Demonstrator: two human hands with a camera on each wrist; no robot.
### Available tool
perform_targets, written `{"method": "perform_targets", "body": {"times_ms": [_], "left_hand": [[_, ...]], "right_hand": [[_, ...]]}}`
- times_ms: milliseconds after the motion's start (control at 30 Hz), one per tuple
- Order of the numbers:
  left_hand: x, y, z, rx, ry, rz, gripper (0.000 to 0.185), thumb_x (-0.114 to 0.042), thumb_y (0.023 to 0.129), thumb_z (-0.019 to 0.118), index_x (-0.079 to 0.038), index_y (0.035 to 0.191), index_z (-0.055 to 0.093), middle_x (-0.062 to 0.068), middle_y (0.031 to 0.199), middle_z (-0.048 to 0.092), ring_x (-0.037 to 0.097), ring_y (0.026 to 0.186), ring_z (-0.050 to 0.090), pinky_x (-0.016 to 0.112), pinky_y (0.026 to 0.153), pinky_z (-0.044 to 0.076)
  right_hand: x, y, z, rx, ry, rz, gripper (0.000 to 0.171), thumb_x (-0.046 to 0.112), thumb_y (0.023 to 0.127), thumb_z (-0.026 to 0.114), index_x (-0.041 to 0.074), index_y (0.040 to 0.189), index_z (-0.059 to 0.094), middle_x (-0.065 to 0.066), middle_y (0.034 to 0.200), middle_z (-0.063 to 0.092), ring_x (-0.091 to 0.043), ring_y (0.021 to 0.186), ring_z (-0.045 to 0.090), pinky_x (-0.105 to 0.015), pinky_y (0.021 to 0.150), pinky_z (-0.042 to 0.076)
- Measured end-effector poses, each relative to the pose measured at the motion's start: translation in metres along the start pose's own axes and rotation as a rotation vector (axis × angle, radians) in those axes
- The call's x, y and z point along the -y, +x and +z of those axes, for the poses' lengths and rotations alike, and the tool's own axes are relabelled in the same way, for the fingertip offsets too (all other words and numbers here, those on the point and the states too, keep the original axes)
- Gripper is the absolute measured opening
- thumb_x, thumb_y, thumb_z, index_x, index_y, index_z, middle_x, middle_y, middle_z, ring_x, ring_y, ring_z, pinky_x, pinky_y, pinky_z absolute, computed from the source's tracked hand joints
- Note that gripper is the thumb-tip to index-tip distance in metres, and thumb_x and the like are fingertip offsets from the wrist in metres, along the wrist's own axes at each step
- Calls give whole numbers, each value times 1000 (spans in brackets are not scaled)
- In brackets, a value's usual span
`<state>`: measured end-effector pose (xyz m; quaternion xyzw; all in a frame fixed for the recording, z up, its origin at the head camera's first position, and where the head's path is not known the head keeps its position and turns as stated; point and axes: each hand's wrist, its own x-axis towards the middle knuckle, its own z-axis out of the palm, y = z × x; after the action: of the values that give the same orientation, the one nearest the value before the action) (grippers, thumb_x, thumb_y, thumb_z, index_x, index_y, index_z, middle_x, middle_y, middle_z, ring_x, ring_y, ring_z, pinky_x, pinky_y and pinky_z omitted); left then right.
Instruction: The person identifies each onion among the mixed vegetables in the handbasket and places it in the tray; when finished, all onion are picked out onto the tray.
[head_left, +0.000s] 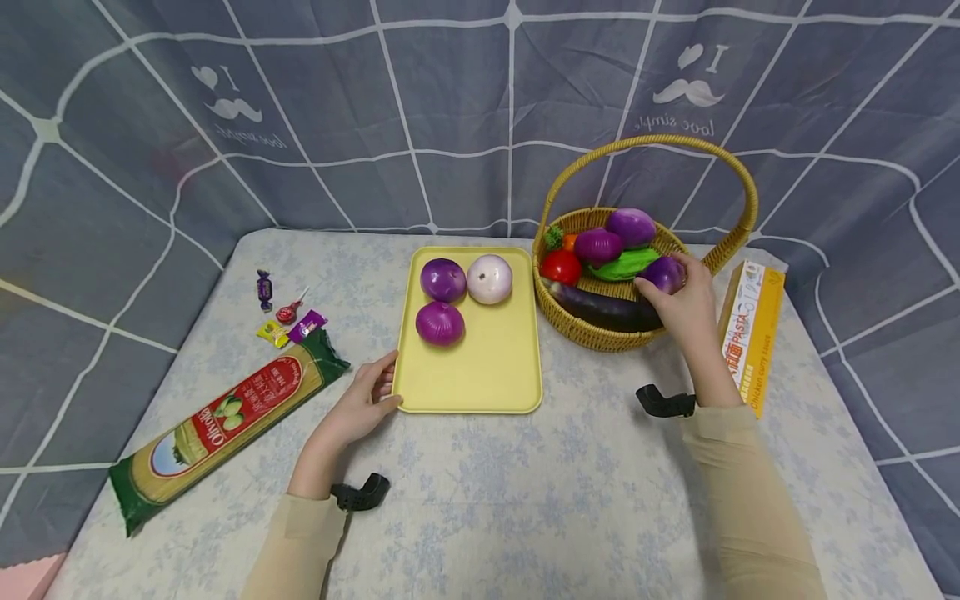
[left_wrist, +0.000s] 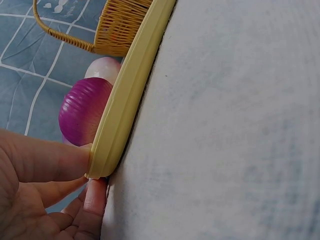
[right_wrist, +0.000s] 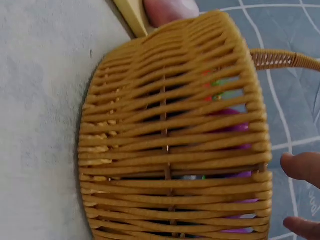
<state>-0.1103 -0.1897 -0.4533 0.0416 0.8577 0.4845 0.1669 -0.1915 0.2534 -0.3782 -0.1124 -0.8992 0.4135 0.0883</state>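
Note:
My left hand (head_left: 363,402) grips the left edge of a yellow tray (head_left: 480,375), thumb on the rim and fingers underneath, as the left wrist view shows. On the tray sit two purple onions (head_left: 440,323) and a whitish one (head_left: 490,279). My right hand (head_left: 686,304) is over the right side of a wicker basket (head_left: 585,332), thumb and fingers spread around a purple onion (head_left: 663,274) in the head view. In the right wrist view its fingertips (right_wrist: 300,165) stand apart just above the basket rim, with no onion between them.
The basket also holds a long eggplant (head_left: 603,308), a tomato (head_left: 561,267), a green vegetable (head_left: 624,265) and more onions (head_left: 631,227); its tall handle (head_left: 652,140) arches overhead. A pasta box (head_left: 752,333) lies right. Left are a noodle packet (head_left: 225,425), candies (head_left: 274,333) and a lollipop (head_left: 287,312).

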Motion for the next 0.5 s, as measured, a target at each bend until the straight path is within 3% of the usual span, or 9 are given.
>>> {"method": "perform_targets", "body": {"times_ms": [500], "left_hand": [[5, 1, 0, -2, -10, 14, 70, 3, 95, 56, 2, 155, 19, 22, 133, 36, 34, 124, 41, 51, 111, 38]], "right_hand": [[-3, 26, 6, 93, -108, 68, 90, 30, 90, 69, -3, 155, 17, -31, 154, 23, -47, 141, 30, -57, 117, 27]]}}
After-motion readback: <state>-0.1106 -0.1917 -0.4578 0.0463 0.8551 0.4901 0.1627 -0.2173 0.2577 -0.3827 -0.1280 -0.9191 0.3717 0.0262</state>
